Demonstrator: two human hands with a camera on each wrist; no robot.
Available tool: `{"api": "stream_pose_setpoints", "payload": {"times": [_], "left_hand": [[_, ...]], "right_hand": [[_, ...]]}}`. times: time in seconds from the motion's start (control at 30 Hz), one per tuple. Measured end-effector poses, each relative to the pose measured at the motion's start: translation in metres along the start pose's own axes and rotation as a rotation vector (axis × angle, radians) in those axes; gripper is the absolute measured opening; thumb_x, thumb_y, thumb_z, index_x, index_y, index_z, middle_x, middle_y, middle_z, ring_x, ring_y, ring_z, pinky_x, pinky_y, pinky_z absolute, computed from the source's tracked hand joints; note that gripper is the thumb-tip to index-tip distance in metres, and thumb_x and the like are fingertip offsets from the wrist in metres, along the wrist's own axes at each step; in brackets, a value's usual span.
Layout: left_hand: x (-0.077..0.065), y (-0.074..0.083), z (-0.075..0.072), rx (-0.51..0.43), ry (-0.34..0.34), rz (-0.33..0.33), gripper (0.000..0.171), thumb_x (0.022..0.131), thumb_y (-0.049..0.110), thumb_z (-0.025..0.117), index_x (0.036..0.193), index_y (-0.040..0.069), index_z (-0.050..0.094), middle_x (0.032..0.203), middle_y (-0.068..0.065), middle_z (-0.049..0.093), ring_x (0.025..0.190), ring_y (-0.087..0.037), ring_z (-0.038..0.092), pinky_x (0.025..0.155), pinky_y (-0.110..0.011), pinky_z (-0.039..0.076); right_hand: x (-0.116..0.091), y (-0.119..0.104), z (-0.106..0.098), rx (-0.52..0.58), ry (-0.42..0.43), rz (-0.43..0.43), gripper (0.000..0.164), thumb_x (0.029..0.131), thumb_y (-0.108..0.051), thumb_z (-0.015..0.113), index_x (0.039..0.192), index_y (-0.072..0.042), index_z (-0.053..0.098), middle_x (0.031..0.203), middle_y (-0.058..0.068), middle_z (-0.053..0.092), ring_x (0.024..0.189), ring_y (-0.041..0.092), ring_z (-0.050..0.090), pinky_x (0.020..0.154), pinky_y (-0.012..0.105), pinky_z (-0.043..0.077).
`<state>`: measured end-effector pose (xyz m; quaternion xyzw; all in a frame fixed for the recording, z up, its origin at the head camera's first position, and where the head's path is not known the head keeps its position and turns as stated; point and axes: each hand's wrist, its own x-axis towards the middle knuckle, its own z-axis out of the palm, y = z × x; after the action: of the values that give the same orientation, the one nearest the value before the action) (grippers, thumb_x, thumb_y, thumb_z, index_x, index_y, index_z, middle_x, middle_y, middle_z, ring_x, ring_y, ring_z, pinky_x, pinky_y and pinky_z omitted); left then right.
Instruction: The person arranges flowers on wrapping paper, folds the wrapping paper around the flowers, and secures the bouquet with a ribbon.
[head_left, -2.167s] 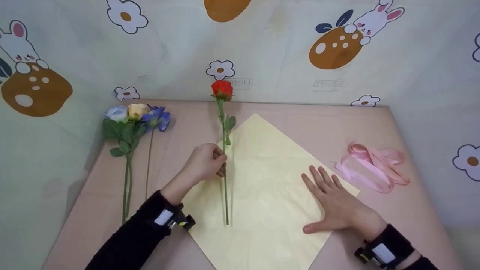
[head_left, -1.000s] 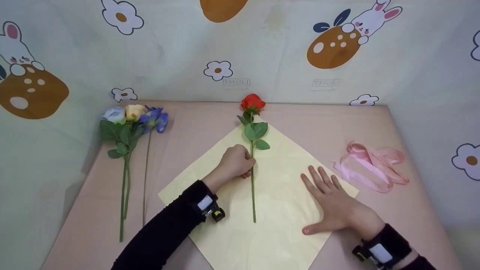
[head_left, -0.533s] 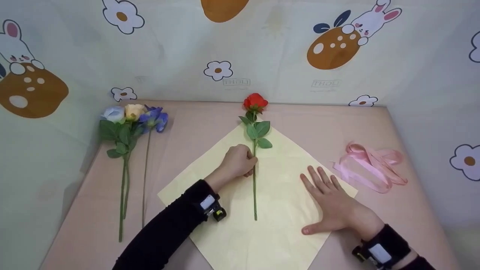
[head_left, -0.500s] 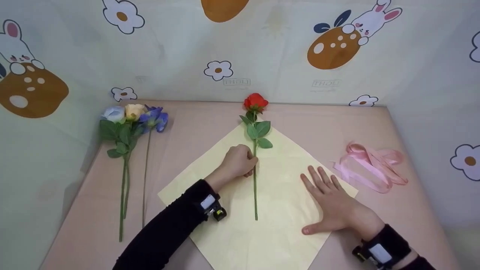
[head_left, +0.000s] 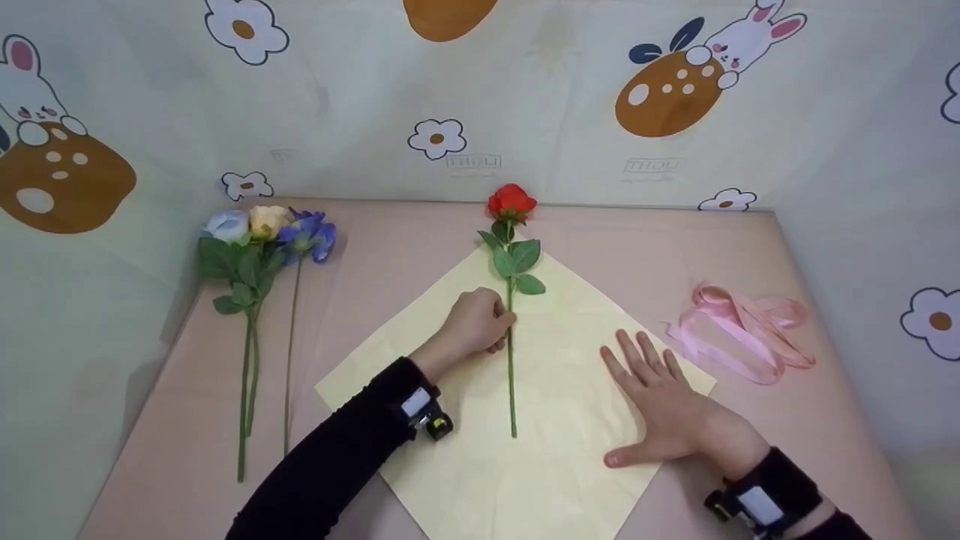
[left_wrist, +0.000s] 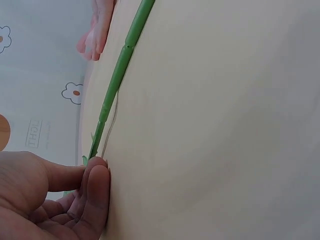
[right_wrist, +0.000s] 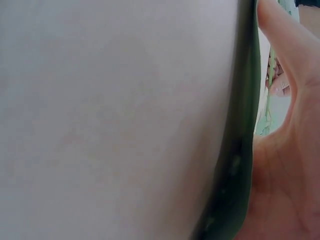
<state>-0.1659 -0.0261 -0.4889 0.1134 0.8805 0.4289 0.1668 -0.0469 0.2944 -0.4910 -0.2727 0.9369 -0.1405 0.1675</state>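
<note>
A red rose (head_left: 511,201) with green leaves lies lengthwise over the pale yellow wrapping paper (head_left: 442,480), its bloom past the paper's far corner. My left hand (head_left: 474,322) pinches the green stem between thumb and fingers, just below the leaves. In the left wrist view, the stem (left_wrist: 116,75) runs out of the fingers close above the paper. My right hand (head_left: 667,405) rests flat, fingers spread, on the right part of the paper. The right wrist view shows the palm and thumb at the paper's curled edge.
At the left lie a light blue rose (head_left: 226,225), a peach rose (head_left: 268,221) and a blue flower (head_left: 309,236) on long stems. A loose heap of pink ribbon (head_left: 742,330) lies on the right of the table (head_left: 600,232). A patterned cloth (head_left: 360,90) hangs behind.
My left hand has carried the red rose rightward to the middle of the paper and lowered it; over the last half second it barely moves. My right hand has stayed in place.
</note>
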Motion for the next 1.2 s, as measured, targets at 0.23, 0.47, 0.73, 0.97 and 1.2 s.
{"api": "stream_pose_setpoints", "payload": {"times": [0.23, 0.47, 0.73, 0.97, 1.2], "left_hand": [[-0.001, 0.003, -0.006, 0.002, -0.025, -0.017, 0.035, 0.11, 0.017, 0.066, 0.078, 0.003, 0.072, 0.064, -0.01, 0.073, 0.05, -0.018, 0.069, 0.045, -0.022, 0.05], [-0.007, 0.005, -0.055, 0.01, 0.044, -0.078, 0.025, 0.107, 0.022, 0.071, 0.093, 0.002, 0.075, 0.078, -0.013, 0.077, 0.062, -0.025, 0.073, 0.057, -0.031, 0.06], [-0.046, -0.022, -0.161, -0.032, 0.246, -0.238, 0.03, 0.111, 0.029, 0.066, 0.113, 0.0, 0.07, 0.1, -0.019, 0.074, 0.078, -0.027, 0.072, 0.074, -0.038, 0.064], [-0.081, -0.063, -0.193, 0.186, 0.388, -0.322, 0.032, 0.108, 0.031, 0.067, 0.095, 0.002, 0.07, 0.076, -0.008, 0.063, 0.066, -0.023, 0.059, 0.056, -0.032, 0.046], [-0.097, -0.094, -0.2, 0.257, 0.39, -0.415, 0.046, 0.106, 0.033, 0.067, 0.105, -0.013, 0.067, 0.082, -0.017, 0.06, 0.068, -0.027, 0.057, 0.057, -0.037, 0.044]], "right_hand": [[-0.005, 0.001, 0.0, -0.002, 0.023, 0.005, 0.145, 0.076, -0.092, 0.073, 0.175, -0.007, 0.011, 0.18, 0.029, -0.005, 0.162, 0.059, -0.002, 0.122, 0.082, 0.008], [-0.008, 0.002, 0.0, -0.012, 0.019, 0.023, 0.145, 0.076, -0.093, 0.072, 0.175, -0.007, 0.012, 0.18, 0.029, -0.005, 0.163, 0.058, -0.002, 0.123, 0.082, 0.009], [-0.001, 0.0, 0.001, -0.019, 0.015, 0.005, 0.146, 0.075, -0.094, 0.071, 0.175, -0.005, 0.012, 0.179, 0.03, -0.004, 0.162, 0.059, -0.002, 0.123, 0.082, 0.009], [-0.001, 0.0, 0.001, -0.019, 0.02, 0.007, 0.146, 0.075, -0.094, 0.071, 0.175, -0.006, 0.012, 0.18, 0.029, -0.004, 0.163, 0.058, -0.001, 0.123, 0.081, 0.009], [-0.001, 0.0, 0.0, -0.012, 0.026, 0.007, 0.145, 0.075, -0.093, 0.073, 0.175, -0.007, 0.012, 0.18, 0.028, -0.003, 0.163, 0.057, -0.001, 0.124, 0.08, 0.009]]}}
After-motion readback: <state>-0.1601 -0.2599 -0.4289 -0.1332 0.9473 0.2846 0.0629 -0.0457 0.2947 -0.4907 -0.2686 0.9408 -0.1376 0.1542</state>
